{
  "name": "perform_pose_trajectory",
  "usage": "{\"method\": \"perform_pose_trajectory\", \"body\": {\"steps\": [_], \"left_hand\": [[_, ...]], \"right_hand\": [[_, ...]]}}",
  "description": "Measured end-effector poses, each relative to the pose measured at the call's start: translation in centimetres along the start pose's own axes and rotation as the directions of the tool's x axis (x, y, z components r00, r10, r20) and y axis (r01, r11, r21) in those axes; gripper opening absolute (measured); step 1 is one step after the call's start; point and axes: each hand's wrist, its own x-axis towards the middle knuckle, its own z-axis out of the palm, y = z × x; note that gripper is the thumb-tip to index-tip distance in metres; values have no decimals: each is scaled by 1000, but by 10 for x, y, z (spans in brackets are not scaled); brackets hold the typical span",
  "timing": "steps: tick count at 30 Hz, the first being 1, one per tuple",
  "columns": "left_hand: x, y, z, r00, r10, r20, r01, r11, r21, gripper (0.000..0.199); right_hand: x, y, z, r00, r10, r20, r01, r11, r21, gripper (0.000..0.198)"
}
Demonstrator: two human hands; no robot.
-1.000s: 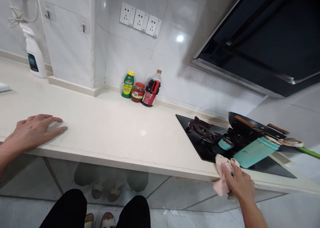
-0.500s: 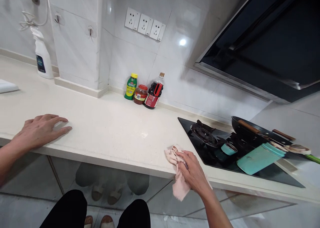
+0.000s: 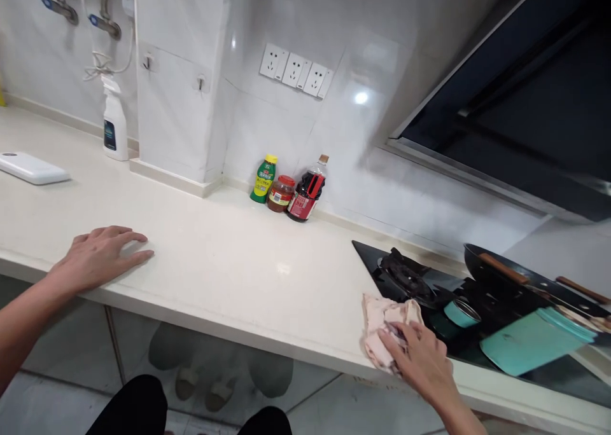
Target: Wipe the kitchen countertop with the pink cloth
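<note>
Pressing pink cloth (image 3: 376,314) onto surface (image 3: 238,282) under curled right hand (image 3: 424,362), stove (image 3: 366,255) just beyond — left hand (image 3: 98,257) loosely spread, holding nothing. Flat cloth, even pressure should work best.

No word comes through legibly here: the green bottle (image 3: 263,180) flashes pale characters above a yellow patch, too small to make out. Beside it, the jar (image 3: 281,195) wears a small printed label, the dark bottle (image 3: 305,193) a red one; the spray bottle (image 3: 115,126) shows a dark label, equally unreadable.
</note>
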Motion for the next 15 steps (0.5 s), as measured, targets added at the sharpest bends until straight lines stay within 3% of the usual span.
{"method": "perform_pose_trajectory", "body": {"steps": [3,7,11,15], "left_hand": [[5,-3,2,1000,-10,-13,10,1000,11,68],[11,-7,1,999,-35,9,34,999,24,71],[14,-7,-4,999,-33,34,32,999,28,77],[14,-5,-8,999,-33,38,32,999,15,76]], "right_hand": [[20,-29,-3,990,127,62,-125,991,-36,81],[55,-57,-1,995,85,50,-82,995,-60,65],[77,-59,-1,998,28,48,-26,999,-48,52],[71,-42,-8,1000,-2,12,2,998,-55,49]]}}
